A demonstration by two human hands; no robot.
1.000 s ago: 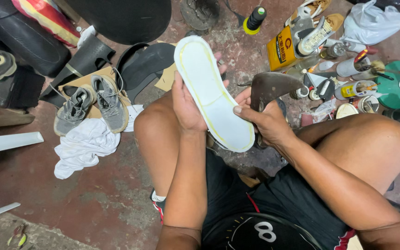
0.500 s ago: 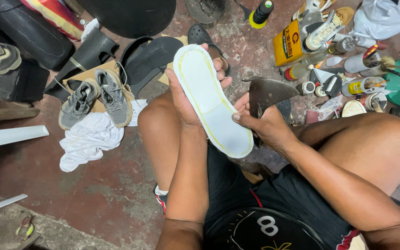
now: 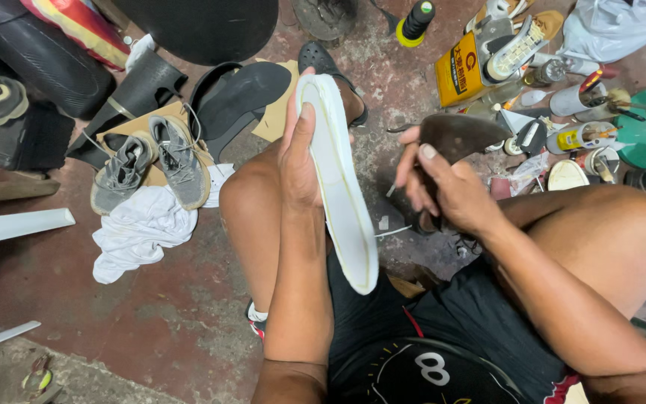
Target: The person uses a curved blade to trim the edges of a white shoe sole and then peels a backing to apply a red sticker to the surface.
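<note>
Gripping a white sole [image 3: 338, 179] on edge over the left knee, the left hand [image 3: 298, 161] is clamped around it. The right hand [image 3: 443, 187], fingers loosely curled and empty, hovers just right near a dark iron last [image 3: 461, 135]; inspection seems underway, and steady support looks needed.

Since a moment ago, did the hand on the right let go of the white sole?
Yes. The right hand has come off the white sole and moved right, toward the dark iron stand. Only the left hand holds the sole.
</note>
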